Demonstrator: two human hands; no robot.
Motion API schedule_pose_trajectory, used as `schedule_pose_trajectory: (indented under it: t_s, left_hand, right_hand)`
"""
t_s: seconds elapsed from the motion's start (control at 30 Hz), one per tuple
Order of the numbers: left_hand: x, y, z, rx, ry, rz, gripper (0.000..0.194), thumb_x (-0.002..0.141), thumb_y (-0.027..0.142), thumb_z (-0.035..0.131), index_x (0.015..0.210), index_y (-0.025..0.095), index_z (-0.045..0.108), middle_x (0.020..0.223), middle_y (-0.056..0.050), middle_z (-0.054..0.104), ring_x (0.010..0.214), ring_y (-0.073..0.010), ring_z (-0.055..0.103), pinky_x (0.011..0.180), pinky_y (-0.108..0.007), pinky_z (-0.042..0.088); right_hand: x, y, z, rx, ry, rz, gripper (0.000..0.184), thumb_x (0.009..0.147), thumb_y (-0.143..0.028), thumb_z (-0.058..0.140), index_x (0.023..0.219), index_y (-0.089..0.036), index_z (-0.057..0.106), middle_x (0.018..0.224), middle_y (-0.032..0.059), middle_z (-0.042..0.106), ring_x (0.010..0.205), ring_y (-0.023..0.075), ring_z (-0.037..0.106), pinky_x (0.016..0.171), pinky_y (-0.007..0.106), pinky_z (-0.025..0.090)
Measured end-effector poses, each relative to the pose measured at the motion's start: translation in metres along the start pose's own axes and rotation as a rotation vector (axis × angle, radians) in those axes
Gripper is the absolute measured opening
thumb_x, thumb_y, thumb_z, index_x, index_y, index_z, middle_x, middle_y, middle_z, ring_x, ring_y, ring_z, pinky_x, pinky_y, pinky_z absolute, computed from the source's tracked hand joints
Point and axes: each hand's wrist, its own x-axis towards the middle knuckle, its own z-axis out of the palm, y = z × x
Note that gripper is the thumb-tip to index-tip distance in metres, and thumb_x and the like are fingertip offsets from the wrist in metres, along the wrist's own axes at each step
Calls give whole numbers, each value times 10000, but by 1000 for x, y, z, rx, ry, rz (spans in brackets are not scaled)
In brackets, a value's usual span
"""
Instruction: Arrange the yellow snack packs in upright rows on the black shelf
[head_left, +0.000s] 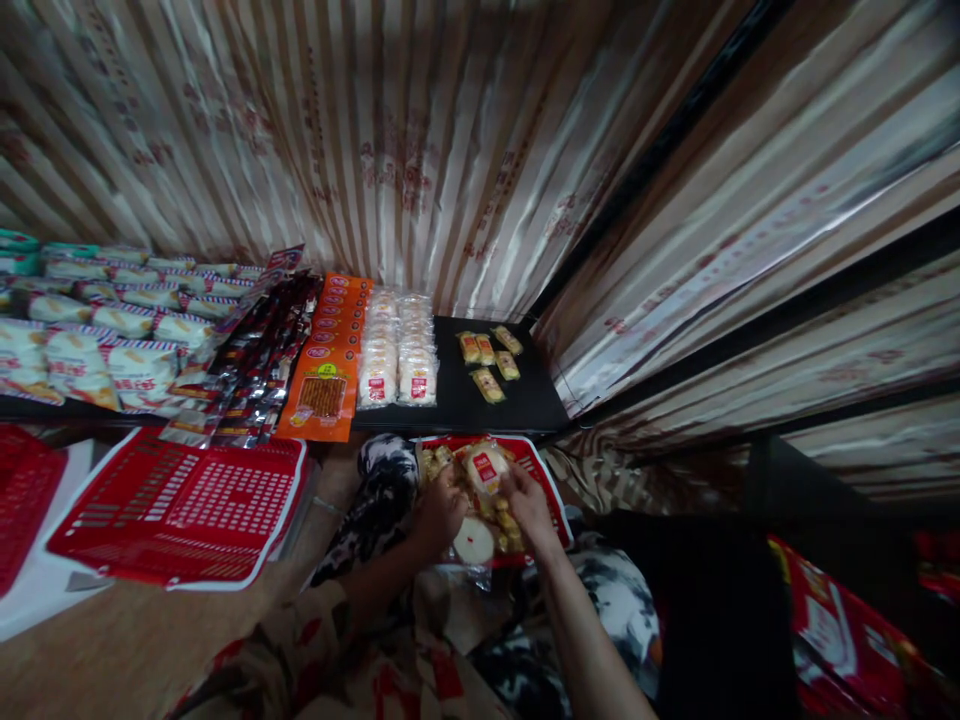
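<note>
Both my hands reach into a red basket (546,472) full of small wrapped snack packets that rests on my lap. My left hand (439,510) is curled closed over packets at the basket's left side. A pale round-cake packet with a red label (486,467) sits between my hands, and the fingers of my right hand (529,505) close on its right edge. Beyond the basket, a low black shelf (525,400) carries a few loose yellow packets (487,358).
On the shelf, left to right, lie rows of white bagged snacks (90,350), dark packets (262,360), orange packets (330,370) and two stacks of clear-wrapped cakes (397,350). A red empty basket (187,505) lies on the floor at left. Striped cloth hangs behind and to the right.
</note>
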Motion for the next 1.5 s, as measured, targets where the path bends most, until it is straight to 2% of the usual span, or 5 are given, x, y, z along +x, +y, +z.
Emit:
schedule_pose_trajectory:
  t_s: [0.4,0.57,0.83,1.17,1.5]
  left_hand:
    - [3,58,-65,-211,-52,80,426,766,235,542,1188,187,506,1134,-73,641,967,-175,623,857,-319,507]
    - [7,53,-80,-675,195,-37,374,738,318,605,1060,163,496,951,-76,674,798,-161,660,669,-263,537]
    - [12,44,-89,-830,512,-119,392,692,366,651,971,174,452,866,-50,651,694,-135,644,582,-232,506]
    - [26,22,-102,-282,628,-35,368,720,167,541,1086,158,507,1008,-83,591,781,-131,604,722,-304,528]
    - [40,40,-102,260,343,243,374,757,88,438,1075,194,605,1200,-66,547,1125,-184,514,958,-341,459]
  right_hand:
    - [7,-76,-28,260,-539,-88,402,718,-404,612,1036,-158,613,859,40,666,761,166,606,675,270,479]
    - [9,-101,-7,567,-513,23,654,666,-412,703,1249,-237,466,902,19,672,792,157,635,741,299,503]
    - [-2,-106,56,764,-350,207,423,543,-386,790,879,-204,609,806,-3,673,689,122,621,601,219,495]
    - [45,-100,66,499,-297,-71,351,657,-423,648,919,-193,608,723,-9,651,649,138,582,606,252,464]
    - [108,-99,62,-39,-364,-378,248,768,-280,518,981,-216,628,757,-24,645,687,134,570,684,253,456]
